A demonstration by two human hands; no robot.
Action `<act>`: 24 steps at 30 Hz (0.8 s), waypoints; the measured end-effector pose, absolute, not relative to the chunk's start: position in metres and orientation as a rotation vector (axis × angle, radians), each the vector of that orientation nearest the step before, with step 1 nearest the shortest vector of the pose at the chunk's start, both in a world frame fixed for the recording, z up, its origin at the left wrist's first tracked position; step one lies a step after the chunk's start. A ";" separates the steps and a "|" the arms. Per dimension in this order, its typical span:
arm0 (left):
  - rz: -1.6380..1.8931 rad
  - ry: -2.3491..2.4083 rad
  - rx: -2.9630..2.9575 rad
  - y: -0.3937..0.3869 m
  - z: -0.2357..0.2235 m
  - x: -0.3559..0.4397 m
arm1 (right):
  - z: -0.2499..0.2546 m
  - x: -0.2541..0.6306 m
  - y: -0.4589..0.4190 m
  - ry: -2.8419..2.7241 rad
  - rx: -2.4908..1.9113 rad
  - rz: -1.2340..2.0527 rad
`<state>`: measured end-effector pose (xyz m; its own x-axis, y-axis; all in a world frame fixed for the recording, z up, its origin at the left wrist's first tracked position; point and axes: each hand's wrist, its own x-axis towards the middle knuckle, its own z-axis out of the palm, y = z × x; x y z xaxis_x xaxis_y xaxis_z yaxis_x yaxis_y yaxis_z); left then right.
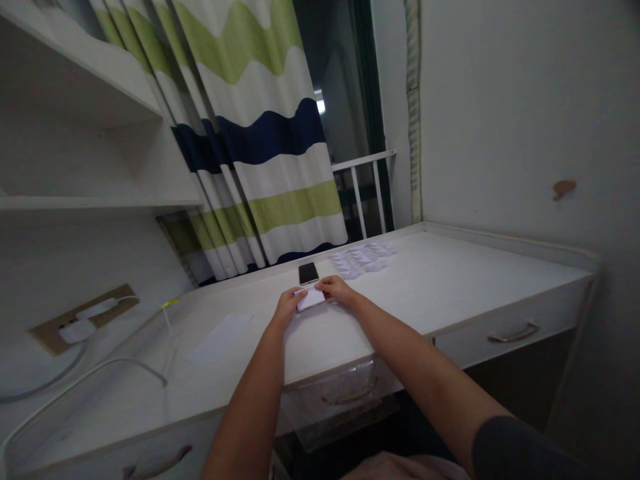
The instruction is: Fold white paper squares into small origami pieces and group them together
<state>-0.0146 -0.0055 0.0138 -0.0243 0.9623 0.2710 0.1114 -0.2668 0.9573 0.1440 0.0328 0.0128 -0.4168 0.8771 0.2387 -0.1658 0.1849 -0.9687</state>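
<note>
Left hand (286,308) and right hand (337,289) pinched a small white paper (311,299) by its opposite ends, thumbs against fingers, over the desk (480,273), midway between front and back edges. Dark phone (309,273) lay just beyond, near the back edge; white pieces (363,259) clustered rightward along that edge, a flat sheet (220,338) toward the left edge.

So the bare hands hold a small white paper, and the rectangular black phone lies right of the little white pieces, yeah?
Not quite: in the head view, the rectangular black phone lies left of the little white pieces. The left hand and right hand hold a small white paper.
</note>
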 end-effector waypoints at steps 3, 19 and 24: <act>1.383 1.165 1.448 -0.004 0.013 -0.015 | 0.013 0.144 0.033 -1.531 -0.697 1.381; 1.330 1.136 1.337 -0.005 0.013 -0.013 | 0.010 0.144 0.037 -1.571 -0.652 1.355; 1.368 0.990 1.181 -0.011 0.020 -0.008 | 0.010 0.144 0.039 -1.540 -0.659 1.346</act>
